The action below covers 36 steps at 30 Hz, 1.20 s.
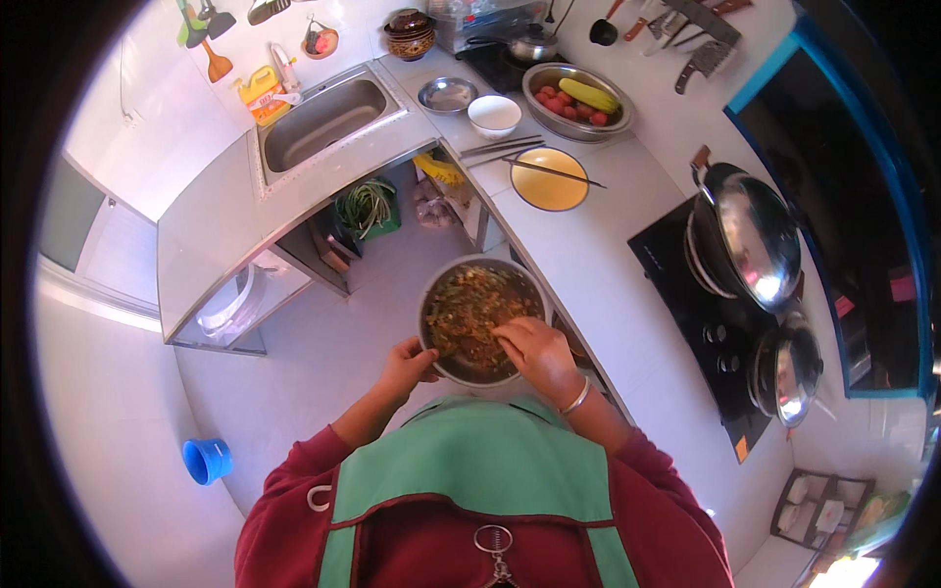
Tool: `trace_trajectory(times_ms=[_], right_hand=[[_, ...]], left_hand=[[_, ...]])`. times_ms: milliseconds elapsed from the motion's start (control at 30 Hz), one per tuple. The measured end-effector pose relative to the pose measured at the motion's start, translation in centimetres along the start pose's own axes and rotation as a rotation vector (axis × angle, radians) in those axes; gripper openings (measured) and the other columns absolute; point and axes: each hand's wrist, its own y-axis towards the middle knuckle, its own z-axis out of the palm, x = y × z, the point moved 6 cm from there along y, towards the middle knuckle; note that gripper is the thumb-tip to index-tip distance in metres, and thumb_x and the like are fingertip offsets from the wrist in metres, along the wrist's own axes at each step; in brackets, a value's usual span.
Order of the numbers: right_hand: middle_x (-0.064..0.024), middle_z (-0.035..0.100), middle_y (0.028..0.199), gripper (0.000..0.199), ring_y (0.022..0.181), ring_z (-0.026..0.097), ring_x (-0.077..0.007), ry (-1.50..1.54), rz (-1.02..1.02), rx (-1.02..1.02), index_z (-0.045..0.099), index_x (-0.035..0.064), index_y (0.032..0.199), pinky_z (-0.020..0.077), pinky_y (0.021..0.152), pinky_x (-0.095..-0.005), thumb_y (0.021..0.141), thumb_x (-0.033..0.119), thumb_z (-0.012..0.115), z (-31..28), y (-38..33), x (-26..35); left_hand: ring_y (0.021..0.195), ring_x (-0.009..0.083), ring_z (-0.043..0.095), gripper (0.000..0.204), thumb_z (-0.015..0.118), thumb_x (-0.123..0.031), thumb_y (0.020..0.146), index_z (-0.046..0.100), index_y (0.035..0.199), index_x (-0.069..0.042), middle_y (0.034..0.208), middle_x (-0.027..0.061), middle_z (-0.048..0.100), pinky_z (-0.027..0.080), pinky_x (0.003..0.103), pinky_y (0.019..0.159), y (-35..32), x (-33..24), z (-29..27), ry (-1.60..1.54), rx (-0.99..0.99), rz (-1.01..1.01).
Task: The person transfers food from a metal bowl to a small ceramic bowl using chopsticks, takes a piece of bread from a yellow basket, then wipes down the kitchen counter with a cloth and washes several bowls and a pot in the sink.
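Observation:
In front of my apron is a round metal basin (538,281), tilted so that its inside shows. A chopped mix of food (472,306), brown with green and orange bits, covers much of its bottom. My left hand (406,367) grips the basin's near left rim, thumb toward the inside. Over the near right side reaches my right hand (539,361), its fingers bent together and their tips at the food. Whatever may be between those fingertips is hidden.
Right of the basin runs a white counter (578,245) bearing a yellow bowl (549,181) with chopsticks across it, a white bowl (494,116) and a basin of vegetables (578,125). Farther right, a wok (750,235) sits on the black cooktop (676,284). A sink (328,122) lies far left; a blue bucket (207,461) stands left.

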Motion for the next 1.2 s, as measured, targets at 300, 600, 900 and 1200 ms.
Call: trace_trajectory(times_ms=[300, 600, 900, 1200], right_hand=[[-0.0094, 0.058, 0.081, 0.009, 0.077, 0.058, -0.0279, -0.171, -0.001, 0.001, 0.059, 0.0079, 0.086, 0.0481, 0.066, -0.0369, 0.080, 0.013, 0.056, 8.9, 23.8, -14.1], [-0.0083, 0.057, 0.086, 0.014, 0.080, 0.060, -0.0232, -0.746, 0.182, 0.479, 0.056, 0.0071, 0.091, 0.0525, 0.062, -0.0367, 0.080, 0.014, 0.051, 21.9, 35.1, -33.1], [-0.0069, 0.052, 0.086, 0.015, 0.077, 0.059, -0.0220, -0.751, 0.191, 0.422, 0.053, 0.0087, 0.091, 0.0509, 0.059, -0.0349, 0.078, 0.016, 0.052, 23.4, 38.0, -35.0], [-0.0077, 0.052, 0.089, 0.015, 0.078, 0.059, -0.0222, -0.769, 0.299, 0.488, 0.052, 0.0080, 0.091, 0.0505, 0.062, -0.0339, 0.077, 0.013, 0.053, 24.0, 38.7, -35.4]], left_hand=[[0.063, 0.0142, 0.063, 0.015, 0.054, -0.014, 0.086, 0.057, 0.096, -0.004, 0.079, 0.0050, 0.063, 0.050, 0.022, 0.054, 13.6, -6.4, -11.6, -0.159, -0.218, -0.011], [0.065, 0.0121, 0.061, 0.017, 0.053, -0.013, 0.086, 0.056, 0.099, -0.003, 0.081, 0.0044, 0.063, 0.048, 0.021, 0.056, 24.3, -13.5, -18.1, -0.156, -0.292, -0.041], [0.067, 0.0120, 0.061, 0.018, 0.054, -0.014, 0.085, 0.057, 0.099, -0.002, 0.082, 0.0041, 0.063, 0.049, 0.022, 0.057, 31.7, -18.1, -23.5, -0.072, -0.168, -0.146], [0.068, 0.0131, 0.063, 0.016, 0.053, -0.013, 0.086, 0.057, 0.098, -0.003, 0.083, 0.0041, 0.064, 0.049, 0.022, 0.056, 36.1, -23.1, -27.2, 0.048, -0.007, -0.144]])
